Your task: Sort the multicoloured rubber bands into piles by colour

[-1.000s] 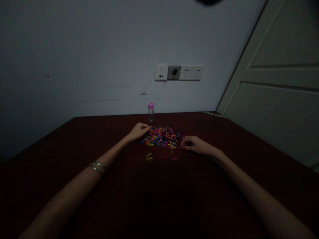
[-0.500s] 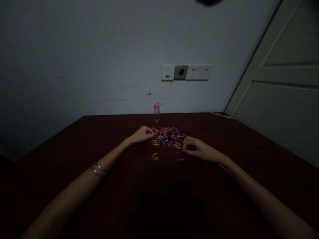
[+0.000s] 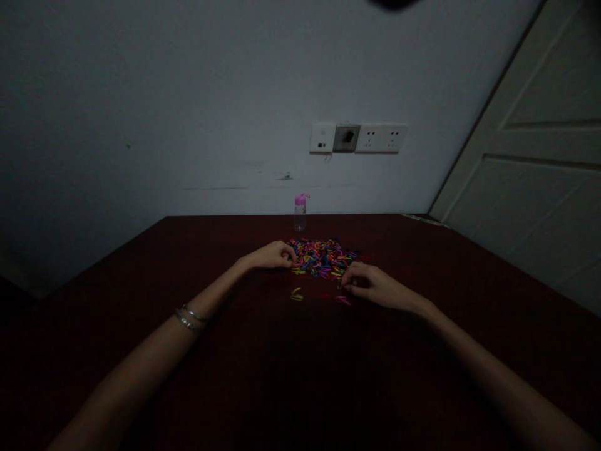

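A heap of small, bright, many-coloured hair ties [image 3: 322, 257] lies on the dark red-brown table. My left hand [image 3: 275, 255], with two bracelets on its wrist, is at the heap's left edge. Its thumb and fingers are pinched together; what they hold, if anything, is hidden. At the front right edge is my right hand [image 3: 369, 283], its thumb and fingertips closed near some yellow ties. Whatever is between them is too small to make out. In front of the heap lie a yellow hair tie [image 3: 296, 294], a faint red one [image 3: 325, 295] and pink ones [image 3: 343, 300].
Behind the heap stands a clear bottle with a pink cap [image 3: 300, 213]. The table [image 3: 300, 363] meets a pale wall carrying sockets [image 3: 380, 138]. A panelled door [image 3: 535, 156] is at the right, and a flat strip [image 3: 425, 220] lies along the table's far right edge.
The view has shifted slightly. My right hand has moved a little left relative to the heap, and more pink shows in front of it. My left hand has edged toward the heap's front.
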The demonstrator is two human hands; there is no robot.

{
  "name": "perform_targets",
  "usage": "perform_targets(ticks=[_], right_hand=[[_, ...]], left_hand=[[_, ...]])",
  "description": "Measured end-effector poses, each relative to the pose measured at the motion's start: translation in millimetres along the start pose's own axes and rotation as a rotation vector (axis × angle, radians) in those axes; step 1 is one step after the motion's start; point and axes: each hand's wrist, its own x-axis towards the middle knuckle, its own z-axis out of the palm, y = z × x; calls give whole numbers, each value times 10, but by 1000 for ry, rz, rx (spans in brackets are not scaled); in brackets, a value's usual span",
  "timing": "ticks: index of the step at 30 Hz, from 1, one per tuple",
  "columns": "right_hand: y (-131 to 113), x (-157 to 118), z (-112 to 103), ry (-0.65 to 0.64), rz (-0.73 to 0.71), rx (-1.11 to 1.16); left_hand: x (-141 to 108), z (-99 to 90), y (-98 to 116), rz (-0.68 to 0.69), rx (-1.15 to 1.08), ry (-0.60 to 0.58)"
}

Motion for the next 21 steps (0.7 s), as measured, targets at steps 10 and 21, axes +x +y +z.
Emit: perform_targets(ticks=[10,21], right_hand=[[102,29,11,80,24,8],[139,24,17,83,24,13]], left_hand=[[-11,48,6,13,29,-51],[-14,131,119,49,59,-68]])
